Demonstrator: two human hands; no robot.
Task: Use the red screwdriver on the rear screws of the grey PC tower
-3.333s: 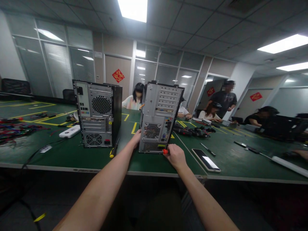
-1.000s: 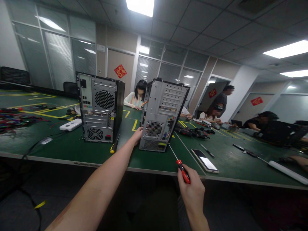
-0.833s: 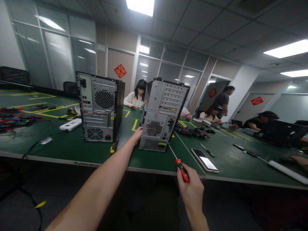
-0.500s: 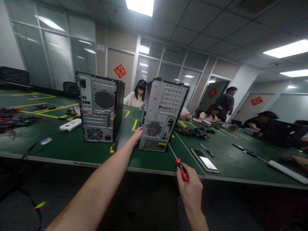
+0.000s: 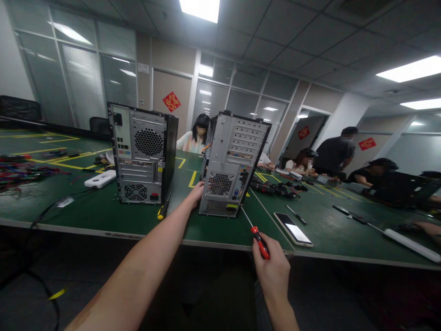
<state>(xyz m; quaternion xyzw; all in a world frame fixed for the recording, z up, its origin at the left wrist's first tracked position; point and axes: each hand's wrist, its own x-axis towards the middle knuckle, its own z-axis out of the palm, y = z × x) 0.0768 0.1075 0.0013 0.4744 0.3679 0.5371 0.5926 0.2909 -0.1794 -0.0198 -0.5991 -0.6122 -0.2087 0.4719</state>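
Note:
A grey computer case [image 5: 225, 170] stands upright on the green table [image 5: 193, 230], its back panel facing me. My left hand [image 5: 197, 194] is at the lower left side of this case; its fingers are hidden behind the edge. My right hand [image 5: 272, 257] is closed on the handle of a red and black screwdriver [image 5: 261, 242]. The screwdriver's tip touches or nearly touches the lower right corner of the case's back. Left of it stands a second computer case [image 5: 139, 156], also back towards me.
A yellow and black screwdriver [image 5: 162, 211] lies between the cases. To the right are a phone [image 5: 293, 229], a thin tool [image 5: 296, 215], black cables [image 5: 287, 189] and a white bar [image 5: 411, 246]. A white device [image 5: 100, 179] and wires [image 5: 22, 172] lie left. Several people are beyond.
Both of my hands and the red screwdriver look the same as before. In the background, the standing person has moved right and leans further over the table.

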